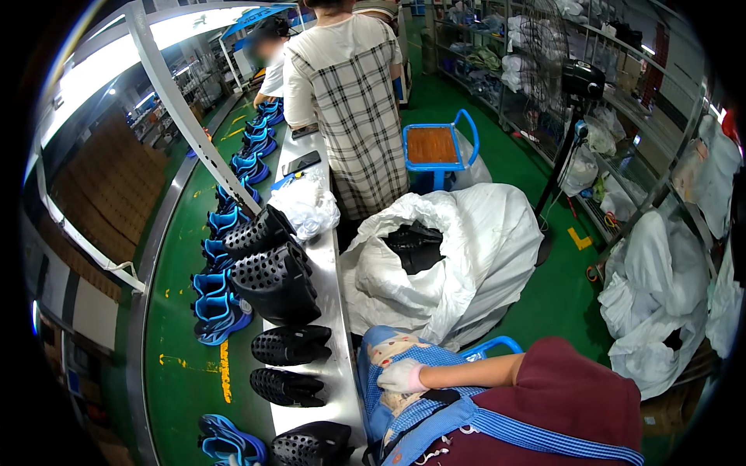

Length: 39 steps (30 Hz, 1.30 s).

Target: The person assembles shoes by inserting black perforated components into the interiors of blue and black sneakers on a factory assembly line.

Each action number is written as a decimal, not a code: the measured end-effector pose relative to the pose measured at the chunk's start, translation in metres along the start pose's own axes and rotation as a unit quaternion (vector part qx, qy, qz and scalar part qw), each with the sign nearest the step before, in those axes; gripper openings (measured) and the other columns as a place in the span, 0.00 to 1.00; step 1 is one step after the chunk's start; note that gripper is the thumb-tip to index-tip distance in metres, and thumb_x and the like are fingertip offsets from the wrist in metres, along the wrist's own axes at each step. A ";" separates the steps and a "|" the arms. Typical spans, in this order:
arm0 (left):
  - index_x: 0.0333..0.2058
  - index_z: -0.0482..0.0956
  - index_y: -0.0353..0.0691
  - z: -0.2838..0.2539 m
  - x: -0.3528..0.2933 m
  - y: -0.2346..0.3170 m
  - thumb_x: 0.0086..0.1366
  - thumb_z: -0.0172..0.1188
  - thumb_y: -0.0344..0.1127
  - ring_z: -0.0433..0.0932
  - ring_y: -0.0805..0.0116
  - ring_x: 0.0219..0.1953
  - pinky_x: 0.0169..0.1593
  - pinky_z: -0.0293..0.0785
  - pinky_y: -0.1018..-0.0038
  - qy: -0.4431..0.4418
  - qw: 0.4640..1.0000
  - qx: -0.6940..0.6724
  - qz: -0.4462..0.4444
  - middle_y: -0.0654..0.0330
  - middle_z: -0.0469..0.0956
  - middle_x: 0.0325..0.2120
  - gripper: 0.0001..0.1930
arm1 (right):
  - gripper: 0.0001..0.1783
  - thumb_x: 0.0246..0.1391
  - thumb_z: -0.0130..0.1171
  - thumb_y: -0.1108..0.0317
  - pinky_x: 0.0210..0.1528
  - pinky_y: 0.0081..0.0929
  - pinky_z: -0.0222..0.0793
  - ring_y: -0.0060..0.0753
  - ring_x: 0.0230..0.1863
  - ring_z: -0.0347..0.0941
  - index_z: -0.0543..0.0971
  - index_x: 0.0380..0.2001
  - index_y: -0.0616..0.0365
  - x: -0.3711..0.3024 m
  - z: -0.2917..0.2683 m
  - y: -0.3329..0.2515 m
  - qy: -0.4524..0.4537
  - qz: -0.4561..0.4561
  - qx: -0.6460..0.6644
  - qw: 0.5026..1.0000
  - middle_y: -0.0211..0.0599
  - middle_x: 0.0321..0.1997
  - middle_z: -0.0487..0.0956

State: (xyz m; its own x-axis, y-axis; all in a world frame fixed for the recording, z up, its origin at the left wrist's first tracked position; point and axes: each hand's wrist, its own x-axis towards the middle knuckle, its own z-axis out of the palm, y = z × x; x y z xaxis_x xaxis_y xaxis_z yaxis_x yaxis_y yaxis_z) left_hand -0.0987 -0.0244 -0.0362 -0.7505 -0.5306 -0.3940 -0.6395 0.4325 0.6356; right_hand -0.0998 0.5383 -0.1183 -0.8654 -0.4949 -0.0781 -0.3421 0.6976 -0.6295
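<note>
My right hand (pixel 402 377), in a white glove, rests on the blue patterned apron (pixel 379 349) over my lap. Its fingers look loosely extended, with nothing visible in them. My left arm is out of the picture; a small pale patch at the lower edge, by a blue shoe (pixel 225 436), may be gloved fingertips. Left of my lap, black shoe-shaped pieces full of round holes lie on the metal bench: a nearest one (pixel 311 444), two smaller ones (pixel 286 387) (pixel 291 345), and a bulky stack (pixel 276 283) farther up.
Blue-and-black shoes (pixel 221 314) line the green conveyor beyond the metal bench (pixel 330 291). A large white sack (pixel 486 252) holding black pieces stands ahead. Another person (pixel 350 101) stands beside the bench, near a blue stool (pixel 433 145). White plastic bags (pixel 307 206) and phones lie on the bench; shelving (pixel 622 132) stands right.
</note>
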 end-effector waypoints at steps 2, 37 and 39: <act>0.43 0.80 0.30 -0.001 0.003 0.000 0.67 0.58 0.53 0.79 0.57 0.37 0.42 0.75 0.61 0.011 1.000 0.014 0.013 0.47 0.80 0.35 0.25 | 0.13 0.59 0.50 0.57 0.41 0.46 0.71 0.50 0.38 0.77 0.80 0.31 0.52 0.000 0.002 0.000 0.020 0.005 0.015 1.000 0.42 0.33 0.80; 0.39 0.80 0.28 -0.020 0.050 0.004 0.66 0.57 0.54 0.77 0.61 0.34 0.42 0.72 0.62 0.083 0.975 0.176 0.110 0.49 0.80 0.29 0.27 | 0.14 0.60 0.49 0.55 0.41 0.45 0.72 0.50 0.37 0.77 0.79 0.34 0.51 0.001 0.005 -0.006 -0.024 0.017 -0.037 0.999 0.43 0.33 0.80; 0.39 0.80 0.28 -0.021 0.054 0.008 0.66 0.57 0.54 0.77 0.60 0.34 0.43 0.72 0.62 0.080 0.974 0.178 0.118 0.49 0.80 0.30 0.27 | 0.14 0.59 0.49 0.56 0.41 0.46 0.71 0.51 0.38 0.78 0.78 0.32 0.53 0.001 0.005 -0.003 0.022 -0.010 -0.019 1.000 0.44 0.33 0.80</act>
State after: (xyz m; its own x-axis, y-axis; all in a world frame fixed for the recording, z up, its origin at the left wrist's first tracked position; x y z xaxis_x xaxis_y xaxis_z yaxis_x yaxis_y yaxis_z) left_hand -0.1412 -0.0650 -0.0389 -0.8659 -0.4806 -0.1387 -0.4916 0.7662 0.4138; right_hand -0.0980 0.5328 -0.1207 -0.8734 -0.4859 -0.0321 -0.3719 0.7081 -0.6003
